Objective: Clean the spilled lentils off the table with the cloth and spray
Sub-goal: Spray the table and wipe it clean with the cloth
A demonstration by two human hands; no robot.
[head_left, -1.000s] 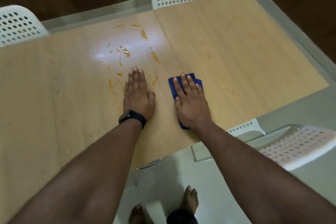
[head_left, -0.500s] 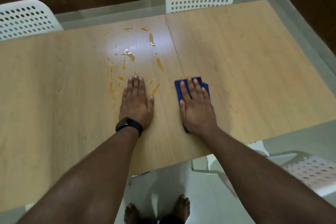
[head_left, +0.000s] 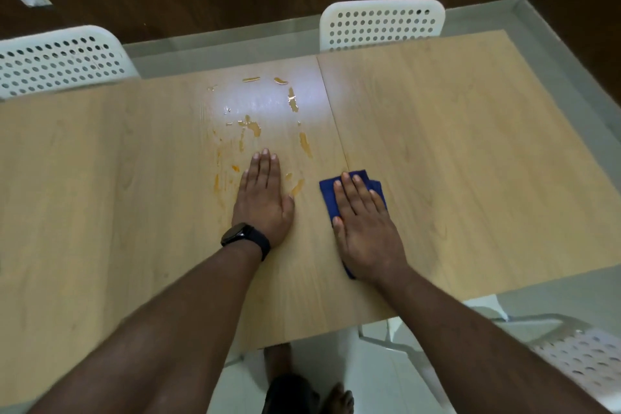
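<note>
Head view shows the blue cloth [head_left: 327,196] mostly hidden under the flat-fingered right hand [head_left: 366,228] on the table [head_left: 470,161], right of the orange lentil smears [head_left: 250,126] and the flat, empty left hand [head_left: 263,202].

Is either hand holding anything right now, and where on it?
Nothing is gripped. The right hand presses flat on the folded dark blue cloth; the left hand lies flat on the light wooden table.

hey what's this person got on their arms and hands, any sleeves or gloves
No sleeves or gloves show: both forearms are bare as far as the frame reaches. The left hand has a black smartwatch with a dark rectangular face at its wrist. The right hand wears nothing.
</note>
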